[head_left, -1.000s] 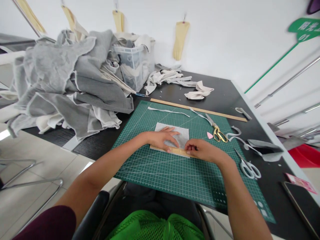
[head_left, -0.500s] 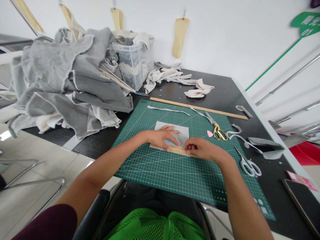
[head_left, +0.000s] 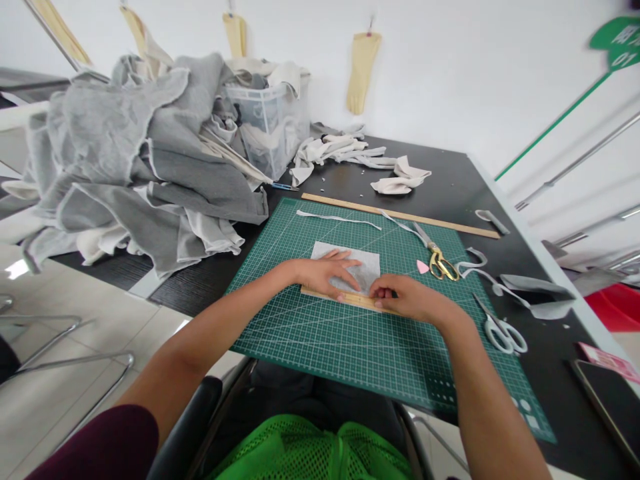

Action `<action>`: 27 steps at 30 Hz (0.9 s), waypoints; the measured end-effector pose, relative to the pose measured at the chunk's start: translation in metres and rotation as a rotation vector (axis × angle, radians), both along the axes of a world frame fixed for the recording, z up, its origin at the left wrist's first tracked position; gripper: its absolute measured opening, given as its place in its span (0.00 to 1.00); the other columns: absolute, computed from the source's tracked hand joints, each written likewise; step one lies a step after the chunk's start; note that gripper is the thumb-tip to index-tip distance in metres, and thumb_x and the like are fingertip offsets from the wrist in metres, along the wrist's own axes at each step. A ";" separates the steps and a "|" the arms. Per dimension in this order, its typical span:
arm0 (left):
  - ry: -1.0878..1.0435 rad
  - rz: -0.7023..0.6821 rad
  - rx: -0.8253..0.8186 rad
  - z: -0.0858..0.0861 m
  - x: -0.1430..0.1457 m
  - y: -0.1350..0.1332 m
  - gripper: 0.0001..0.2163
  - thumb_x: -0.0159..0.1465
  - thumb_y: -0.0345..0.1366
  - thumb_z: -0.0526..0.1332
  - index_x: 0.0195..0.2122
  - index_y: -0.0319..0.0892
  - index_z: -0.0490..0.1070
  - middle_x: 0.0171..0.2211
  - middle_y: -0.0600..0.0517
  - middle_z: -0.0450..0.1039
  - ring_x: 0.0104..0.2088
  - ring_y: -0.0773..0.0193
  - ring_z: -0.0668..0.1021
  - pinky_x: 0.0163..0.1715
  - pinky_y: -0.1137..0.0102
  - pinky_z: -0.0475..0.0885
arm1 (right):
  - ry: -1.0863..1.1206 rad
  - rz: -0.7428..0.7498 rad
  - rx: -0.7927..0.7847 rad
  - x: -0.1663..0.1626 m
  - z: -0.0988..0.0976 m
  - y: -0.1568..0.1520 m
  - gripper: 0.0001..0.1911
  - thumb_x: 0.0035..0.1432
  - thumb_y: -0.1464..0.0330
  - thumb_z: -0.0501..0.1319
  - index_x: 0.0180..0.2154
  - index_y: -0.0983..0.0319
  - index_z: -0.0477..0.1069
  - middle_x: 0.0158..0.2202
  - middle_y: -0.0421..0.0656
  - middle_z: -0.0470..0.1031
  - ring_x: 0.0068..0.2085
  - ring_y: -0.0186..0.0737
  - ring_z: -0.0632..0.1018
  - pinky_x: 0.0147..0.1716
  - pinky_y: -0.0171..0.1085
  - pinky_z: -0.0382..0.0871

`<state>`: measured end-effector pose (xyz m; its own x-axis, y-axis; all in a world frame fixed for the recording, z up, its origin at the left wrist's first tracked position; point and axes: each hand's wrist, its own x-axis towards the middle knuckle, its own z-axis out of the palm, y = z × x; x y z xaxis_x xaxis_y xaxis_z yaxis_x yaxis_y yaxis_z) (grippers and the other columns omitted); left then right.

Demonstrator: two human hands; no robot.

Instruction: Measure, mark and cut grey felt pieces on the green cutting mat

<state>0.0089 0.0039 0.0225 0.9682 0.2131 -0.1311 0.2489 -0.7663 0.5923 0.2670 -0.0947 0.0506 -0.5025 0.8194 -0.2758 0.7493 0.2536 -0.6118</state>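
A small rectangle of grey fabric [head_left: 371,265] lies on the green cutting mat [head_left: 320,347], with a short wooden ruler [head_left: 359,300] along its near edge. My left hand [head_left: 327,275] is spread flat over the cloth, its thumb touching the ruler. At the ruler's right end, the curled fingers and thumb of my right hand [head_left: 400,295] close on it; part of that grip is hidden. Gold-handled scissors [head_left: 439,261] and a pink chalk piece [head_left: 423,267] rest right of the cloth. White-handled scissors [head_left: 504,333] lie farther right.
A long wooden ruler [head_left: 400,215] crosses the mat's far edge. Grey cloth [head_left: 115,133] is heaped on the left beside a clear plastic bin [head_left: 270,127]. Fabric scraps [head_left: 400,177] lie at the back, and a phone [head_left: 610,400] sits at the right edge.
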 end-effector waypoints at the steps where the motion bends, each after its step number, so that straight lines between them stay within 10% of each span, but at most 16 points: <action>1: 0.001 -0.001 -0.001 0.000 0.000 0.000 0.22 0.64 0.51 0.62 0.60 0.58 0.70 0.74 0.60 0.37 0.72 0.47 0.34 0.68 0.50 0.29 | -0.001 0.001 0.001 0.000 0.000 0.000 0.10 0.56 0.69 0.60 0.39 0.61 0.77 0.33 0.43 0.75 0.33 0.42 0.75 0.33 0.37 0.67; 27: -0.021 0.000 -0.002 -0.001 0.000 0.001 0.22 0.62 0.45 0.66 0.59 0.59 0.71 0.73 0.60 0.39 0.72 0.46 0.35 0.68 0.49 0.30 | 0.028 -0.001 0.014 0.004 -0.008 0.001 0.12 0.58 0.69 0.61 0.44 0.60 0.78 0.34 0.43 0.75 0.33 0.41 0.74 0.34 0.37 0.67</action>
